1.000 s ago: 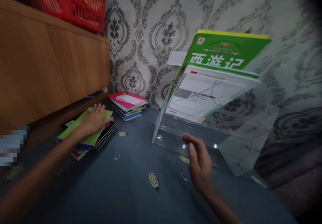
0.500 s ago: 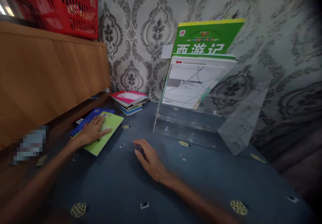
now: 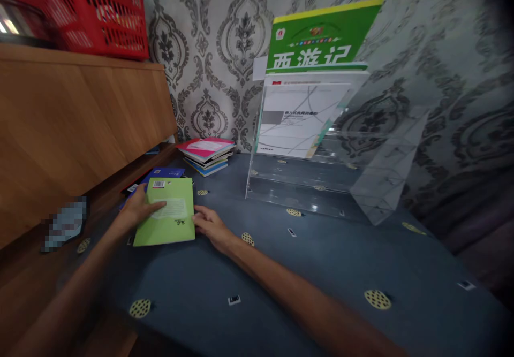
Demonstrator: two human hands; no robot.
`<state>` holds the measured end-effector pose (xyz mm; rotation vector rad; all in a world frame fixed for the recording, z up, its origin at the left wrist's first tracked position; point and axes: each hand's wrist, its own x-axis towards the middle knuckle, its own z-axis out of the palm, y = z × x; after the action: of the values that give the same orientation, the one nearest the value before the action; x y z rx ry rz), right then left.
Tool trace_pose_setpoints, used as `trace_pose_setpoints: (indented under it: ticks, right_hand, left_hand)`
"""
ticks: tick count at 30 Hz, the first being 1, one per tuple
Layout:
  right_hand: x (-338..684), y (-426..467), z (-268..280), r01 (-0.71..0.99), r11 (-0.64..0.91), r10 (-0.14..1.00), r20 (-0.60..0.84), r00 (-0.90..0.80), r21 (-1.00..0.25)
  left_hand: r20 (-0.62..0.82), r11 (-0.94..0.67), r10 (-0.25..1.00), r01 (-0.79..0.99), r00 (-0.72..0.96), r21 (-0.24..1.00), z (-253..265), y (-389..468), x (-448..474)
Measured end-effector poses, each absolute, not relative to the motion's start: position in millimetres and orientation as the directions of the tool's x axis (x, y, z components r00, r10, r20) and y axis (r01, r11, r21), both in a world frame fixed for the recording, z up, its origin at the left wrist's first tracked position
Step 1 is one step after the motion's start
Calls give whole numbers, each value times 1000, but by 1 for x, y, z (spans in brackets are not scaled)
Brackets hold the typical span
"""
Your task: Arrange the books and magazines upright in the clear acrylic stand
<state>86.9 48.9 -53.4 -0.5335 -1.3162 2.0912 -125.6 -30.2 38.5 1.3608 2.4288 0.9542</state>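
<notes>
A light green book with a barcode at its top left is raised slightly off the cloth, its cover tilted toward me. My left hand grips its left edge, thumb across the cover and the other fingers out of sight behind. At the right edge, my right hand has its thumb and fingers closed on the book's side. Behind the green book lies a blue book, partly covered, with a dark red-edged one beneath it.
Farther back is a stack of books with a pink one on top. A clear acrylic rack on the right holds a green book and white booklets. A wooden cabinet with a red basket borders the left.
My left hand has gone from lying flat on the green book to gripping its left edge. The book has turned upright and lifted slightly. My right hand has moved left to its right edge.
</notes>
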Motion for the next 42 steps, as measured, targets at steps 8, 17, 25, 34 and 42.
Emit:
trace_pose_setpoints:
  ticks: [8, 17, 25, 34, 42]
  right_hand:
    - [108, 50, -47, -321, -276, 683, 50, -729, -906]
    - [168, 79, -4, -324, 225, 797, 365, -481, -919]
    - [237, 72, -36, 120, 709, 556, 446, -702, -695]
    - [208, 52, -23, 214, 867, 396, 362, -844, -450]
    - [119, 72, -32, 229, 851, 398, 297, -868, -472]
  left_hand:
    - [-28, 188, 899, 326, -438, 927, 52, -46, -87]
    - [311, -208, 937, 462, -159, 862, 88, -50, -43]
    - [134, -272, 959, 676, 250, 684, 16, -74, -43]
    - [122, -251, 968, 823, 220, 509, -9, -57, -47]
    - [207, -184, 971, 931, 122, 315, -20, -48, -40]
